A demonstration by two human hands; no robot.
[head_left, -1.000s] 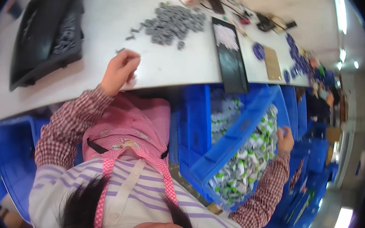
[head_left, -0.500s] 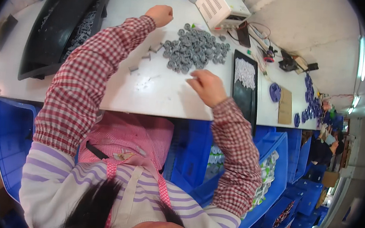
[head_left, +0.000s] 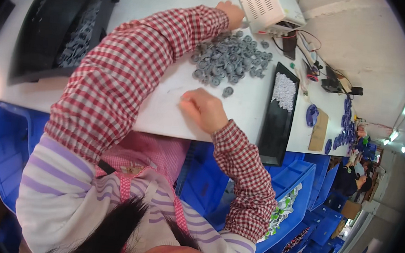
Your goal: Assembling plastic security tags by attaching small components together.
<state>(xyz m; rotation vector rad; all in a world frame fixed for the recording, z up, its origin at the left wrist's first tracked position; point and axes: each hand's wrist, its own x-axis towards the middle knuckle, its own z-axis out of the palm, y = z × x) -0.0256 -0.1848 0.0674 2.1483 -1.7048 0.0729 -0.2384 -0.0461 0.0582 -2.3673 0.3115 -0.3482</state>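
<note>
My left hand (head_left: 230,14) reaches past the far side of a pile of small round grey plastic parts (head_left: 232,57), close to a white box-shaped device. Its fingers are curled, and whatever they hold is hidden. Nearer to me, just short of the pile, my right hand (head_left: 205,111) is over the white table (head_left: 160,118). The thumb and fingers there are drawn together toward the left; I cannot make out anything between them. A single grey part (head_left: 227,92) lies a little apart on the pile's near side. My left sleeve covers the table left of the pile.
A black tray (head_left: 276,133) with small white pieces (head_left: 283,91) lies right of the pile. The white device (head_left: 270,9) with cables stands at the back. At left is a large black bin (head_left: 52,31) of grey parts. Purple round parts (head_left: 312,115) and blue crates (head_left: 299,178) are farther right.
My left hand has moved right, toward the white device. My right hand has come left and nearer to me. The view has shifted, and one grey part now lies apart from the pile.
</note>
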